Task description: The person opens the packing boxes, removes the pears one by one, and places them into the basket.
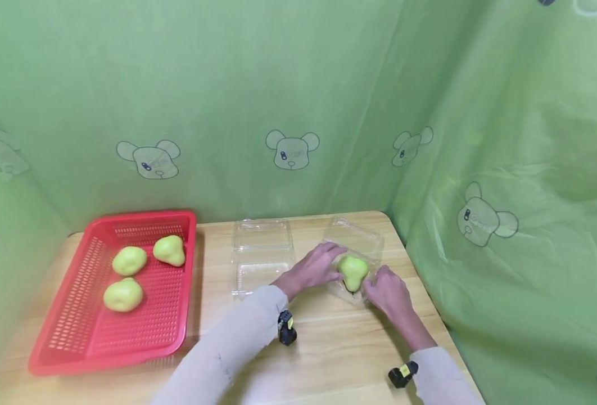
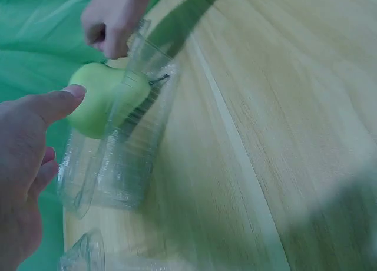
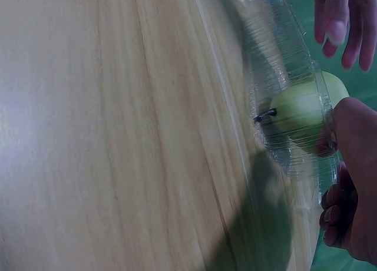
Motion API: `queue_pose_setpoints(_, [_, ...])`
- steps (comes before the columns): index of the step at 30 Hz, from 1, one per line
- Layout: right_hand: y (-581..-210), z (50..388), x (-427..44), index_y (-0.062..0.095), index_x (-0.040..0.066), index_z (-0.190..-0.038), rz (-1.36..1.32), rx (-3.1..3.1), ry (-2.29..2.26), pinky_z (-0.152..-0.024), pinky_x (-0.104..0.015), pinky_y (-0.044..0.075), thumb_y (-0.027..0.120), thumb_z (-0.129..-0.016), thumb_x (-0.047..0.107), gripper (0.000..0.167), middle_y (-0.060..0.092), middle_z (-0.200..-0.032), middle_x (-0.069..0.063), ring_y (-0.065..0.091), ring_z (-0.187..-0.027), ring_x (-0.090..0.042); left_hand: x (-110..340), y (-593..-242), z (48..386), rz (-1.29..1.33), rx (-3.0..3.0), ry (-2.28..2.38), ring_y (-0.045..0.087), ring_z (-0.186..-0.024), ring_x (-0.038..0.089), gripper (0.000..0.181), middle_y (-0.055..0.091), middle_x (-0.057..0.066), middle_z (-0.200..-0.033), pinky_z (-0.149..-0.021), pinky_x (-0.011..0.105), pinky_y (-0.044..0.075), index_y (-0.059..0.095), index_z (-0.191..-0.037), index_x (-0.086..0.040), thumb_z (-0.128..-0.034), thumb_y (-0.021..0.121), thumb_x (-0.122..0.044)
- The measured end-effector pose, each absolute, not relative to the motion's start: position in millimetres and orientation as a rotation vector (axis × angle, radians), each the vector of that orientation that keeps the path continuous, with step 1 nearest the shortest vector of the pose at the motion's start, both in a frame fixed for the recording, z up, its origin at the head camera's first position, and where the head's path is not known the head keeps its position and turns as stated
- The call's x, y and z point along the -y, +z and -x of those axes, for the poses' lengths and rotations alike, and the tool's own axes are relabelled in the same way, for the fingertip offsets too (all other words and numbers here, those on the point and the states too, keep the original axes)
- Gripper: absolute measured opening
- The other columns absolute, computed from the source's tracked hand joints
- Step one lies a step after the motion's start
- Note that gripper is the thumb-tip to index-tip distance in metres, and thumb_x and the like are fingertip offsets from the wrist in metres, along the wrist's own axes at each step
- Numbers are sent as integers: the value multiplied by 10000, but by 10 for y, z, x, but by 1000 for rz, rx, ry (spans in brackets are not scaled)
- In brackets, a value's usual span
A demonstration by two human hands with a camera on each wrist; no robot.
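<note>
A green pear [image 1: 352, 272] lies in the base of a clear plastic clamshell box [image 2: 126, 182], its dark stem [image 3: 266, 115] toward the near side. The box's lid [image 1: 359, 239] is folded back behind it. At the left of the pear is my left hand [image 1: 319, 265]; its thumb reaches over the pear's side, and the other fingers are loosely extended. My right hand [image 1: 390, 292], fingers curled, pinches the right rim of the box beside the pear. Part of that grip is hidden behind the knuckles.
A second clear clamshell box [image 1: 260, 256] lies unfolded to the left. Farther left stands a red plastic basket [image 1: 189, 304] holding three more green pears [image 1: 123, 295]. Green curtains [image 1: 298, 84] hang behind and beside the wooden table [image 1: 324, 349].
</note>
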State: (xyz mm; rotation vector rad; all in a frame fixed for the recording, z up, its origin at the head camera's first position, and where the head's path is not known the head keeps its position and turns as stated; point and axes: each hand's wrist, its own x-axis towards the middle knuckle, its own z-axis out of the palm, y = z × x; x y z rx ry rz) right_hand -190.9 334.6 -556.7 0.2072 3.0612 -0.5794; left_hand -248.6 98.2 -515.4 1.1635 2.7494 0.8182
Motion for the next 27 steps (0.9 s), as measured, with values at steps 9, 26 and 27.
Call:
queue_pose_setpoints(9, [-5570,1903,-3376,520,6,-951,-197,-3050,-595,-505,-316,493,556,-936,363,359,592,-777,-131,567,-643,-273,-1212,-5285,2501,-1146,-2663,815,532,-1448,252,729,518,114,-1579,-1224,305,442,475,-1530,-71,-901,794,-254])
queue_pose_setpoints(26, [-5575,1885,-3372,514,16,-910,-199,-3082,-574,-522,-348,508,568,-914,331,320,586,-766,-134,567,-651,-283,-1271,-5435,2366,-974,-2673,924,621,-1323,214,635,621,92,-1461,-1145,282,524,567,-1439,-74,-891,790,-303])
queue_pose_setpoints(27, [-5578,1884,-3370,514,16,-912,-200,-3081,-576,-523,-350,509,570,-916,333,322,588,-768,-136,568,-652,-285,-1264,-5442,2361,-968,-2671,930,628,-1307,210,633,631,91,-1445,-1132,275,532,569,-1435,-71,-890,792,-305])
